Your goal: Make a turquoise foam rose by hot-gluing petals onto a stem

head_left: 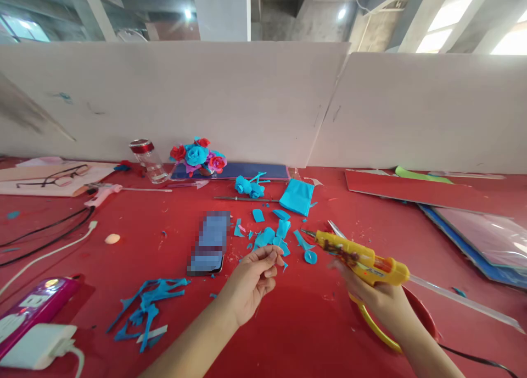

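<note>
A: Right hand, grip clamped round the yellow glue gun, nozzle aimed left above the red table.

B: And the left hand: fingertips pinched together on a blue paper piece, just beside the scattered blue petals.
</note>
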Demonstrator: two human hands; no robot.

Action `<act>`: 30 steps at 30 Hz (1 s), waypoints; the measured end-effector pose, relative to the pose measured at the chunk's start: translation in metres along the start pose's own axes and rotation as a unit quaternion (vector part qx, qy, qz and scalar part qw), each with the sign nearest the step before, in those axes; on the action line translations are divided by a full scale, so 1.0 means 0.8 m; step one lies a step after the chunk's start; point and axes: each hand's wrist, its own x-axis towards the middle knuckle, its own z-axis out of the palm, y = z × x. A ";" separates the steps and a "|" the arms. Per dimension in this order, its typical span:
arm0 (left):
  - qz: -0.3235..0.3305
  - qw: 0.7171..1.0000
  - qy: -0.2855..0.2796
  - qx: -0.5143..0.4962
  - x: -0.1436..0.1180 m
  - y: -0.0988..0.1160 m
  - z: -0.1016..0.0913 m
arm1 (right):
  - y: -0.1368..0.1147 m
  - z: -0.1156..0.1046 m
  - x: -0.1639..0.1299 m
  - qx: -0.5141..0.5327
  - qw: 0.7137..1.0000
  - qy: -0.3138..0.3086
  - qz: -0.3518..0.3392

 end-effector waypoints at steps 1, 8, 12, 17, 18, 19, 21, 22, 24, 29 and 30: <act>-0.026 0.999 0.000 -0.020 0.000 0.000 -0.001 | -0.001 0.002 -0.002 -0.012 1.000 0.004 -0.013; -0.110 0.992 -0.020 -0.053 -0.002 -0.003 -0.003 | -0.005 0.011 -0.009 -0.092 0.992 0.022 -0.082; -0.115 0.992 -0.023 -0.055 -0.002 -0.003 -0.003 | -0.004 0.011 -0.010 -0.096 0.991 0.029 -0.088; -0.123 0.991 -0.029 -0.053 -0.001 -0.003 -0.005 | -0.004 0.012 -0.011 -0.089 0.993 0.038 -0.072; -0.121 0.991 -0.029 -0.051 -0.001 -0.003 -0.005 | -0.003 0.012 -0.010 -0.097 0.992 0.036 -0.073; -0.120 0.991 -0.027 -0.049 -0.001 -0.003 -0.005 | -0.002 0.012 -0.010 -0.109 0.991 0.034 -0.077; -0.117 0.992 -0.021 -0.047 -0.001 -0.002 -0.004 | 0.001 0.013 -0.009 -0.138 0.986 0.034 -0.087; -0.116 0.992 -0.017 -0.046 -0.001 -0.002 -0.004 | 0.003 0.013 -0.009 -0.151 0.984 0.036 -0.092; -0.114 0.993 -0.011 -0.042 0.000 -0.002 -0.004 | 0.005 0.013 -0.007 -0.171 0.979 0.040 -0.101; -0.111 0.993 -0.005 -0.033 -0.001 -0.004 -0.005 | 0.007 0.015 -0.004 -0.182 0.976 0.039 -0.116; -0.109 0.993 -0.007 -0.032 -0.001 -0.004 -0.005 | 0.008 0.015 -0.003 -0.183 0.975 0.037 -0.117</act>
